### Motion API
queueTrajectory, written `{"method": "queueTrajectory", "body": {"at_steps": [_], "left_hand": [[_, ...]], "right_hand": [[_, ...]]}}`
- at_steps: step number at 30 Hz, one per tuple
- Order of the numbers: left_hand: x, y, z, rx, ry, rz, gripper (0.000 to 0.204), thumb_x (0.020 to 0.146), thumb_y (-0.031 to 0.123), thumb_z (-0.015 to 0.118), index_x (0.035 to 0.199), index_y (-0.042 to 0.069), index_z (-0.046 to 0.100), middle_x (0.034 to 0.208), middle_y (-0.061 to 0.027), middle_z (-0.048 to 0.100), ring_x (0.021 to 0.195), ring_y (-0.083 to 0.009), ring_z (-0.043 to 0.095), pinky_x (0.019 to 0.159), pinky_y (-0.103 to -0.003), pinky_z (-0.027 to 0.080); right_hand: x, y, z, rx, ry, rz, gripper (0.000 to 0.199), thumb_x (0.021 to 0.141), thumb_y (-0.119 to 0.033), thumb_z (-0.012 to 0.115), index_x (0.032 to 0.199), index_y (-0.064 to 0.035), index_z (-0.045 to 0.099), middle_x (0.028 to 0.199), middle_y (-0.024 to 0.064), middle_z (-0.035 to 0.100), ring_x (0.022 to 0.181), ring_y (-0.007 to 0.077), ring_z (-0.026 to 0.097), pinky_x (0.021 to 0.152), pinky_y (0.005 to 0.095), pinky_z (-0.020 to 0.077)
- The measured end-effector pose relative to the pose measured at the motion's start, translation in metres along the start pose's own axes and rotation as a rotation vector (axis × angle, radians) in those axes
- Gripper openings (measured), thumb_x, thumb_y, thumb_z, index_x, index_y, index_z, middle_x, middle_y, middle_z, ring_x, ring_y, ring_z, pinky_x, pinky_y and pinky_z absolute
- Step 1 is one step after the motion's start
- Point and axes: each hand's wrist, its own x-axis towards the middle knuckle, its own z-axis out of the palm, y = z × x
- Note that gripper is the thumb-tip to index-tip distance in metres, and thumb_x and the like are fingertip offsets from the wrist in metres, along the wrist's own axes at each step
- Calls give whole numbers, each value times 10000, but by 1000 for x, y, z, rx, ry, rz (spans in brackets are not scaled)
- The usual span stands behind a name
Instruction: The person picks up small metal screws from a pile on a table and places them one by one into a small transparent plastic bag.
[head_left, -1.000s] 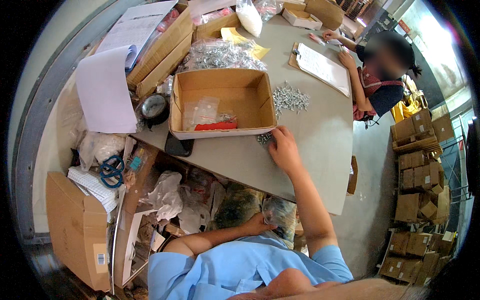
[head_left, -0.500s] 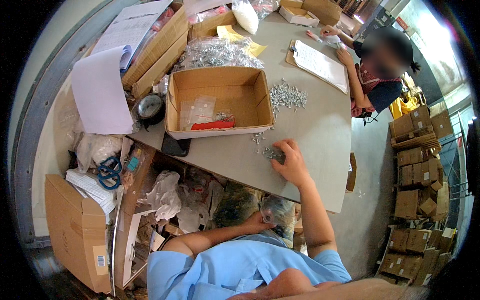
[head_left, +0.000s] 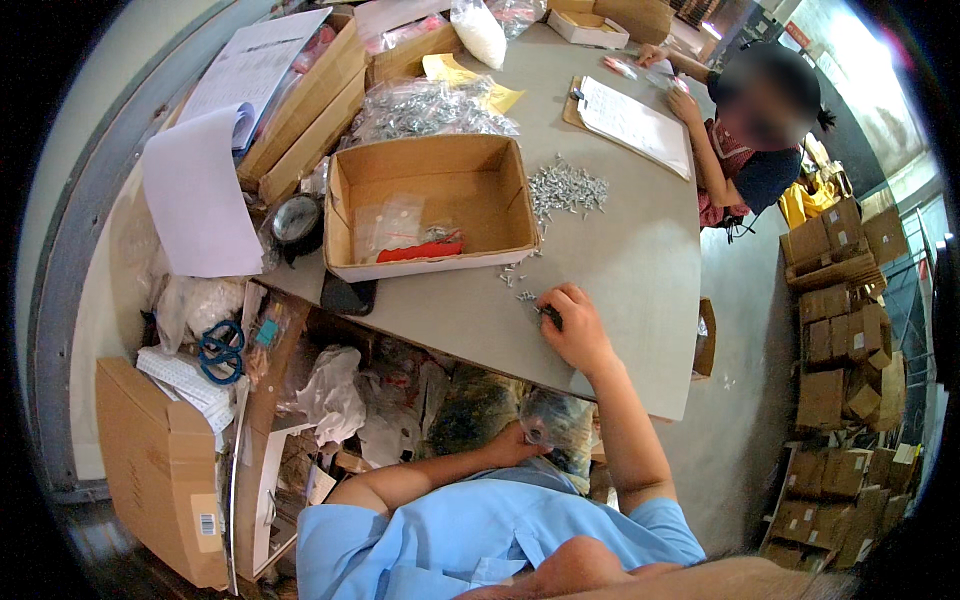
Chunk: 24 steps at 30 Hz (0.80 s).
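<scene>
The right forearm reaches up from the near edge, and the right hand (head_left: 578, 328) rests low over the near part of the counter (head_left: 625, 265), palm down. Its fingers are bent, the index finger and thumb curving toward the left around a small dark patch; I cannot tell whether they pinch anything. Just to the left of the fingertips lie a few loose screws (head_left: 525, 296), and farther off, right of the box, is a larger pile of screws (head_left: 568, 188).

The left forearm lies across the body below the counter's near edge, the left hand (head_left: 513, 446) at a clear plastic item (head_left: 553, 420). Its fingers are partly hidden, so how firmly they close is unclear.

An open cardboard box (head_left: 430, 165) stands left of the pile, with a red item (head_left: 425, 251) and small clear bags (head_left: 390, 222) inside. Beyond it are bags of metal parts (head_left: 430, 108); a dark flat object (head_left: 347, 296) sits by its near left corner. Far right, a clipboard (head_left: 638, 125) lies before a co-worker (head_left: 755, 175). Stacked cartons (head_left: 835, 330) line the right of the grey floor (head_left: 735, 350).
</scene>
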Motion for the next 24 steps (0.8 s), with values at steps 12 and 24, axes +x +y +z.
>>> {"method": "queueTrajectory", "body": {"at_steps": [12, 24], "left_hand": [[10, -29, 5, 154, 112, 86, 336, 733, 299, 776, 863, 59, 580, 856, -93, 596, 779, -200, 586, 702, -343, 479], [29, -54, -1, 105, 104, 131, 253, 757, 223, 758, 799, 77, 555, 734, -57, 542, 697, -151, 502, 634, -329, 444]], "right_hand": [[-63, -29, -45, 111, -235, 83, 94, 748, -22, 639, 842, -24, 631, 879, 132, 607, 757, 319, 612, 669, 362, 504], [-96, -31, -42, 401, -164, 197, 81, 761, -19, 670, 832, -23, 631, 832, 84, 588, 712, 202, 607, 635, 287, 492]]}}
